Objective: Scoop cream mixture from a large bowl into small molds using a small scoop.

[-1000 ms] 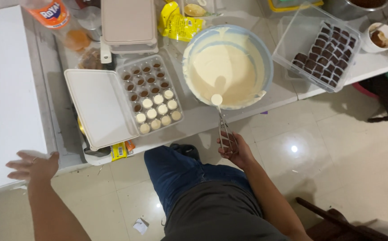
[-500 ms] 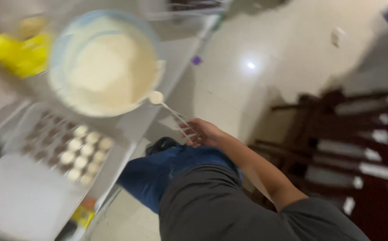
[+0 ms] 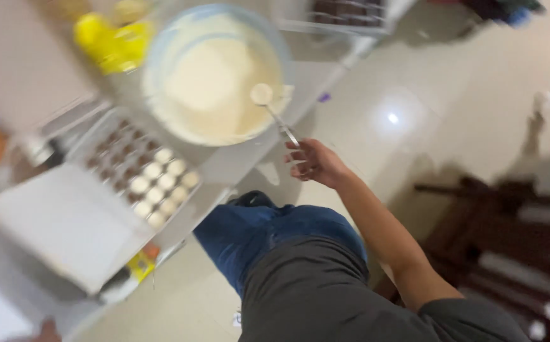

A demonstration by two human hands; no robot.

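A blurred, tilted view looks down from a person's head at a pale table (image 3: 237, 166) and a glossy tiled floor (image 3: 414, 95). The right hand (image 3: 313, 161) is just past the table's near edge, over the floor, its fingers curled shut around the handle of a thin metal spoon (image 3: 276, 114). The spoon slants up and away from the hand, and its round head, coated in pale batter, rests at the near rim of a large light blue bowl (image 3: 215, 69). The bowl stands on the table close to that near edge and is nearly full of smooth cream-coloured batter (image 3: 205, 82). Beside the bowl, further along the same edge, lies an open clear plastic tray (image 3: 142, 168) with rows of small round cups; those nearest the edge are filled pale, the ones behind are dark brown. The tray's flat white lid (image 3: 66, 221) lies folded open next to it. Behind the bowl sits something crumpled and yellow (image 3: 110, 41), too blurred to name. At the table's far corner a second clear tray (image 3: 344, 14) holds dark pieces. Only a sliver of the left hand (image 3: 48, 330) shows at the bottom edge of the view, so its grip cannot be told. The person's blue trousers (image 3: 268, 234) and grey top (image 3: 325, 297) fill the lower middle, with dark wooden furniture (image 3: 515, 234) on the floor alongside.
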